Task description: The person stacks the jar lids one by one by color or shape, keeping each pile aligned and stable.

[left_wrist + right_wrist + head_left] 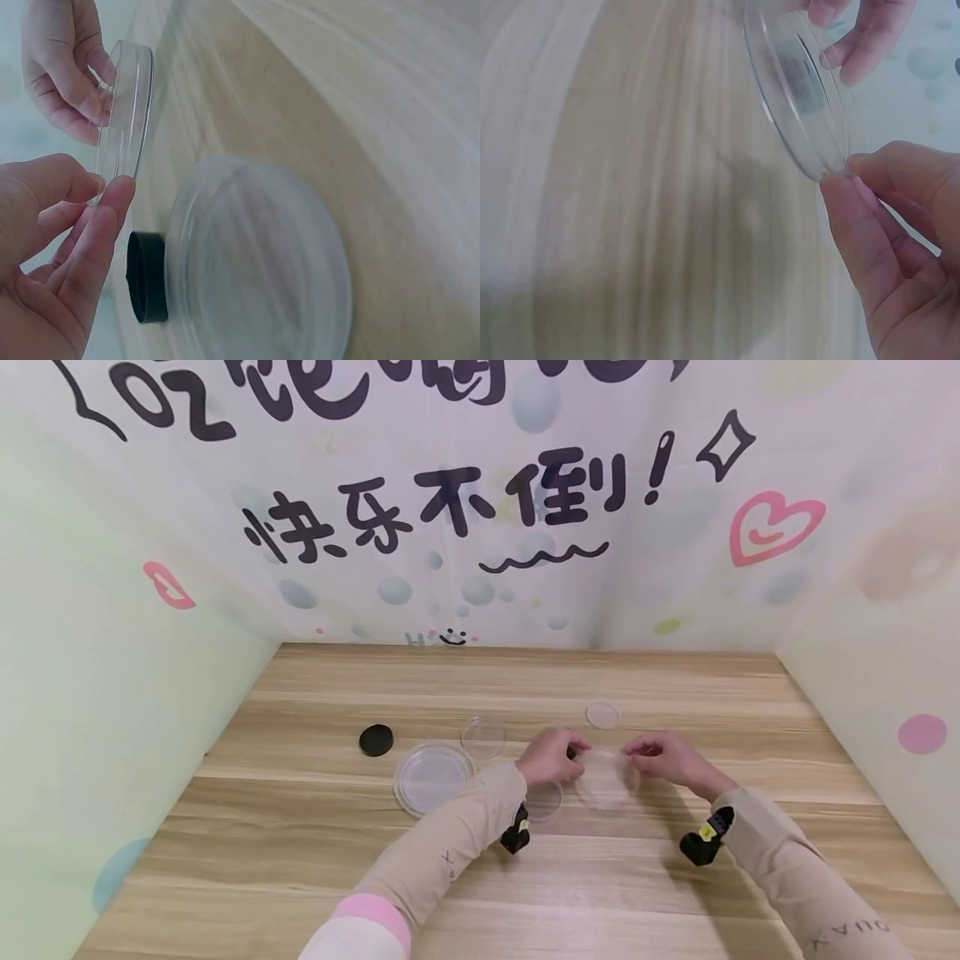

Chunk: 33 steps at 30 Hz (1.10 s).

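Note:
Between my two hands a clear petri dish (606, 783) is held up close over the wooden table. My left hand (549, 757) pinches its left edge between thumb and fingertips, and my right hand (675, 762) pinches the opposite edge. Seen edge-on in the left wrist view, the dish (126, 112) shows thin see-through walls. The right wrist view has it tilted, the thumb and fingers of the right hand (900, 240) at its rim. Partly under my left wrist lies another clear round piece (546, 802). A small black object (572, 752) shows behind my left fingers.
Left of my hands lie a large clear dish (433, 779), a thin clear disc (483, 737) and a black round cap (376, 740). A small clear disc (603, 715) sits beyond the held dish. Printed cloth walls (450, 602) enclose the table's back and sides.

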Motion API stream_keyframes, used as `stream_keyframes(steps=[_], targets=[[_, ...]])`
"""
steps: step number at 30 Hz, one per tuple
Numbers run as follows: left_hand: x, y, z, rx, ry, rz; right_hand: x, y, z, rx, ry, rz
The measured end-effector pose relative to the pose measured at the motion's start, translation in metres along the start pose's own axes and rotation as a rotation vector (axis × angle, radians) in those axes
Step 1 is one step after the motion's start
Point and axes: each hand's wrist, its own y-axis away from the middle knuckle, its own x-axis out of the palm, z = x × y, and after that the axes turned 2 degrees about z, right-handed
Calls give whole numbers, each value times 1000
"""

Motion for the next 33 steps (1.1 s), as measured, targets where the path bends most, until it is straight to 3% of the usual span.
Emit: stream_keyframes(steps=[13,26,33], targets=[[-29,5,13,-3,110,-2,5,-19,27,-52,-29,49],[-56,19,29,-56,89,-48,25,-41,50,-145,-22,18],[-71,35,44,-89,116,-77,40,-55,68,-211,28,19]])
